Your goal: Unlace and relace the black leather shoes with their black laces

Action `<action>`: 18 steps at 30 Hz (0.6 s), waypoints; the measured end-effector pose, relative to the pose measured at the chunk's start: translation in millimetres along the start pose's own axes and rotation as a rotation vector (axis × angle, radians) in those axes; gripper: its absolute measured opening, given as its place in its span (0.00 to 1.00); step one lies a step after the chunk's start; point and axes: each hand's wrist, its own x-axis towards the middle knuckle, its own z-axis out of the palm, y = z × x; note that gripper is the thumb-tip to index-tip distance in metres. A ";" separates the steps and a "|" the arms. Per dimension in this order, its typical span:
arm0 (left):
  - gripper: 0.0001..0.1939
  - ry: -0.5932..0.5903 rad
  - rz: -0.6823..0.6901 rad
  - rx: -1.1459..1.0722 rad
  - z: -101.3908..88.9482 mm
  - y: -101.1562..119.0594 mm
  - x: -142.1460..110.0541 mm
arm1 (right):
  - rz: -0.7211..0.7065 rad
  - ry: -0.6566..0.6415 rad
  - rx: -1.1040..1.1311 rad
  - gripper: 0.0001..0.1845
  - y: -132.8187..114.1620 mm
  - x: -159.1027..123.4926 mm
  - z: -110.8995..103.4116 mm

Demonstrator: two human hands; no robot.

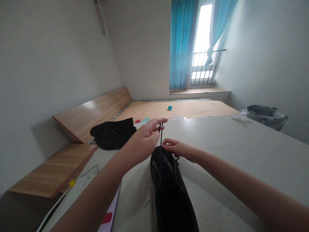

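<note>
Black shoe (166, 170) lies lengthwise on the pale tabletop (217, 138), lower centre of the frame, its far end within reach of both your hands; your left hand (151, 131) grips the black lace (161, 138) with fingers partly extended, drawn up above the shoe, likely to keep it straight and taut; your right hand (175, 149) is closed to a pinch at the lace's base, probably steadying that end; whether it grips lace or shoe edge, you cannot tell; second black shoe (114, 133) sits left of centre, seemingly set aside for working room.
</note>
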 end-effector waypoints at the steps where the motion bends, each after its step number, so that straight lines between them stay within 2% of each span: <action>1: 0.27 -0.005 0.007 -0.010 0.2 0.8 -0.5 | -0.019 0.019 -0.008 0.11 0.8 0.4 0.8; 4: 0.26 0.039 0.034 -0.036 -0.4 5.6 -3.1 | -0.118 0.099 -0.024 0.09 -0.3 1.5 4.1; 10: 0.21 0.247 -0.012 0.048 -10.3 11.3 -5.1 | -0.303 0.270 -0.023 0.10 -23.4 -5.1 4.1; 12: 0.17 0.186 -0.043 0.077 -13.7 9.8 -4.5 | -0.373 0.372 -0.012 0.11 -36.3 -13.4 0.6; 14: 0.16 0.020 -0.077 0.075 -14.6 7.6 -4.4 | -0.451 0.479 0.003 0.12 -50.3 -25.1 -2.7; 16: 0.19 -0.143 -0.100 0.101 -12.8 5.8 -5.5 | -0.512 0.571 0.013 0.13 -62.9 -38.0 -4.4; 18: 0.23 -0.235 -0.121 0.144 -9.6 5.1 -7.8 | -0.545 0.626 0.030 0.13 -71.6 -49.0 -4.9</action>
